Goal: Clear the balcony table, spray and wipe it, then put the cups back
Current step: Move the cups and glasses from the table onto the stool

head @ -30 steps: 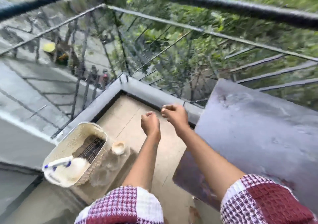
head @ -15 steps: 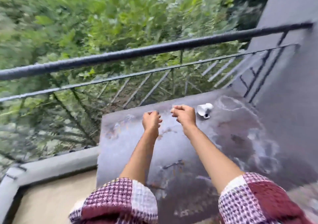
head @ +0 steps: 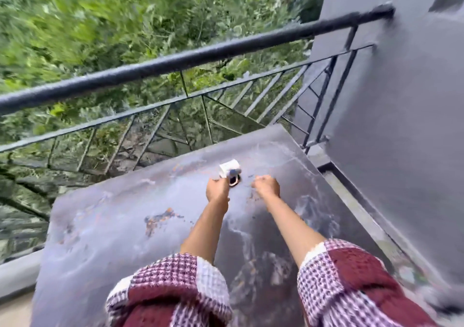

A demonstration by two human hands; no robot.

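Cup (head: pixel 229 169) on its side, far middle of counter (head: pixel 113 238), near railing (head: pixel 160 65). Left hand (head: pixel 217 190) right at its handle, fingers curled; gripping or merely touching, cannot tell. Right hand (head: pixel 267 187) just beside, fingers curled on nothing seen. Streaked, wet-looking counter. Risk: nudging tipped cup into a roll on slick top, or losing it from a loose pinch, over far edge.
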